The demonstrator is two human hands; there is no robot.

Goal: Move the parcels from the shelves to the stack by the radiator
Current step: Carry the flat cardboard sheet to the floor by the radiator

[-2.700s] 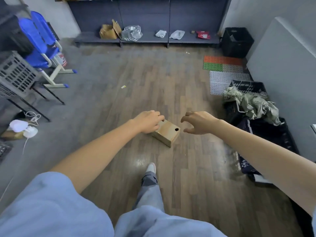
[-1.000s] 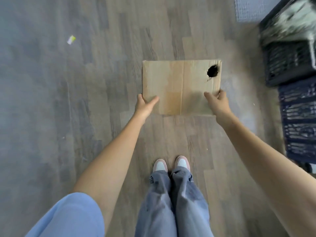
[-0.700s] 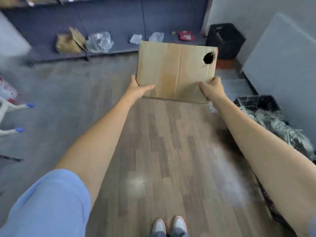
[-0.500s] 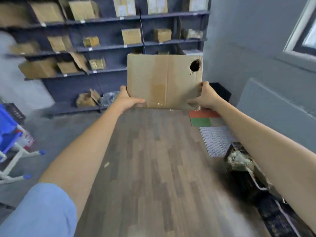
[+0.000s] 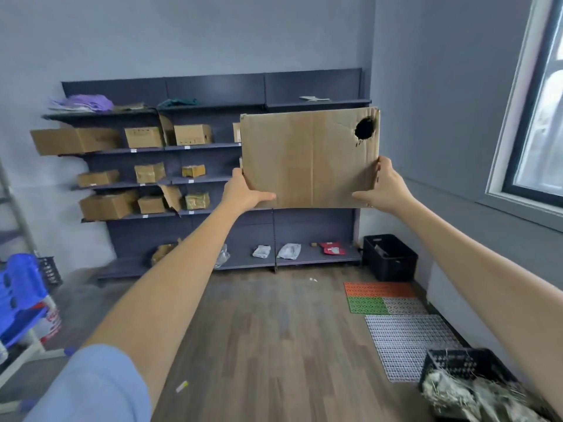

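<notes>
I hold a flat cardboard box [image 5: 307, 156] with a torn black hole near its top right corner, raised at arm's length in front of me. My left hand [image 5: 243, 190] grips its lower left edge and my right hand [image 5: 385, 188] grips its lower right edge. Behind it stand dark blue shelves [image 5: 210, 147] holding several brown parcels [image 5: 143, 137] on the left bays; the box hides part of the right bays. Small bagged parcels [image 5: 289, 250] lie on the bottom shelf. The radiator panel [image 5: 451, 293] runs low along the right wall.
A black crate [image 5: 390, 257] stands by the shelf's right end. Coloured perforated mats [image 5: 380, 296] and a white grid mat [image 5: 408, 342] lie on the wood floor at right. A black crate with crumpled wrapping [image 5: 469, 388] sits at bottom right. Blue chairs [image 5: 21, 296] stand at left.
I picked the box up off the floor with both hands and lifted it to chest height, then higher. My view rose from the floor to the shelves.
</notes>
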